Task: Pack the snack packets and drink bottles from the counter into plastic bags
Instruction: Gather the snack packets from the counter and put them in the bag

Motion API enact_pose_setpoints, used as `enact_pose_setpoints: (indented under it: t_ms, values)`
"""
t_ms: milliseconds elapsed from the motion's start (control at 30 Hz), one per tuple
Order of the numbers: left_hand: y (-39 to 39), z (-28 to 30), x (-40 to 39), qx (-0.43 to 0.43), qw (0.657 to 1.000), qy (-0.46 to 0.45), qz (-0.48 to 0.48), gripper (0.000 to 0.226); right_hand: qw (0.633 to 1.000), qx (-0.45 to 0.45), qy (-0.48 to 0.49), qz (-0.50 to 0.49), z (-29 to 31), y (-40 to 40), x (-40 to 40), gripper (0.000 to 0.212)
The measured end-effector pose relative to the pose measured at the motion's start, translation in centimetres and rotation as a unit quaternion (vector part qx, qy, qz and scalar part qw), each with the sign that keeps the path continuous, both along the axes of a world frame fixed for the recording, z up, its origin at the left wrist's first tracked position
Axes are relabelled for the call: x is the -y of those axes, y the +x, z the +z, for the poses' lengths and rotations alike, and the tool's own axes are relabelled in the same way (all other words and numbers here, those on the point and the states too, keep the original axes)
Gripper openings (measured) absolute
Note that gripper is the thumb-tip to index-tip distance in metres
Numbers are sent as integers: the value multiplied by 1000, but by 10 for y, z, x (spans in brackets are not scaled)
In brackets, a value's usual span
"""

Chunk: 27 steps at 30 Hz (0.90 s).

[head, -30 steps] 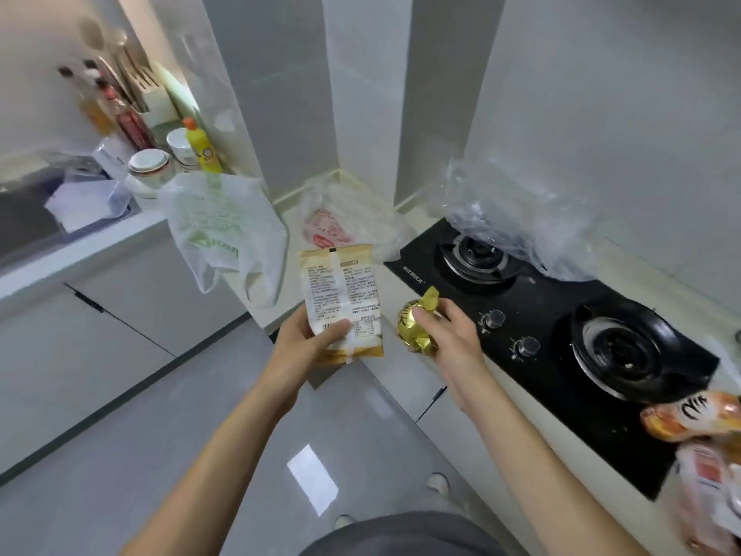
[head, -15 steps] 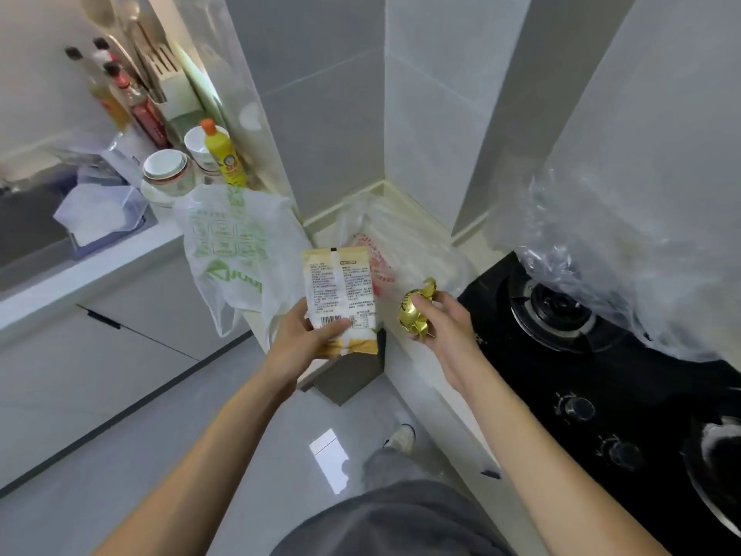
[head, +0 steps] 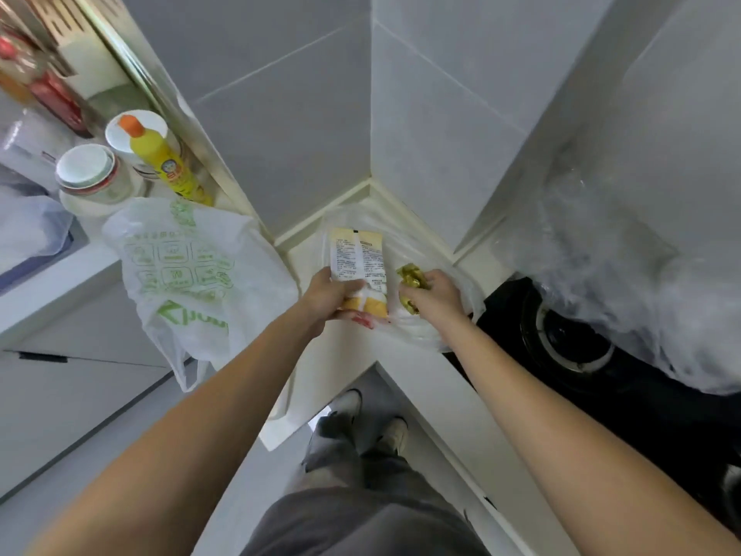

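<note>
My left hand (head: 328,296) grips a cream and yellow snack packet (head: 358,262) by its lower end, printed back side up. A crumpled gold foil packet (head: 409,278) is held in my right hand (head: 435,295). Both hands hover over a clear plastic bag (head: 425,331) that lies in the corner of the counter, with something red showing inside it under the packet. A white plastic bag with green print (head: 188,274) hangs over the counter edge to the left. Another clear plastic bag (head: 625,282) is heaped on the stove at the right.
A black gas stove (head: 601,379) fills the counter at right. A yellow bottle with an orange cap (head: 160,158), white lidded jars (head: 90,174) and sauce bottles (head: 52,94) stand at back left by a sink. Tiled walls (head: 304,114) close the corner. My feet (head: 369,423) are on the floor below.
I have stepped closer to the corner. Both hands moved forward with their packets and are now over the clear bag on the counter. The snacks at the far right are out of view.
</note>
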<state>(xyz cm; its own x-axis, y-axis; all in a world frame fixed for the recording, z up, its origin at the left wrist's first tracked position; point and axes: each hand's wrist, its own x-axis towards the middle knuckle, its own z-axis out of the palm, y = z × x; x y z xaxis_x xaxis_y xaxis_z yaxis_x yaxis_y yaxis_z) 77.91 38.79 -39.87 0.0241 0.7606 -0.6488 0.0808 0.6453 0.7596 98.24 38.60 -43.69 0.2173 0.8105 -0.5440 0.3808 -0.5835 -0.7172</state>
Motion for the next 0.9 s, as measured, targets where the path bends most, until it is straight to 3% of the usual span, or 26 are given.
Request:
enact_pose_setpoints:
  t_ms: [233,333,400,500,600,900]
  values:
    - [6,-35,-49,-18,998,-30,-44,24,955,252,53,144,-21,-7,-17,41]
    - [5,-45,-56,-70,993,-12,-93,20,932,319,36,167,-25,-8,-20,42]
    - [4,-44,-55,-151,977,15,-149,27,922,343,21,177,-26,-10,-18,47]
    - [-3,-31,-48,-300,911,100,-264,56,916,359,25,177,-19,-15,-13,50]
    - [-7,-15,-36,-379,837,196,-343,59,915,364,53,165,1,-20,-2,47]
    - [42,27,14,-425,689,385,-444,61,875,463,109,94,66,17,96,47]
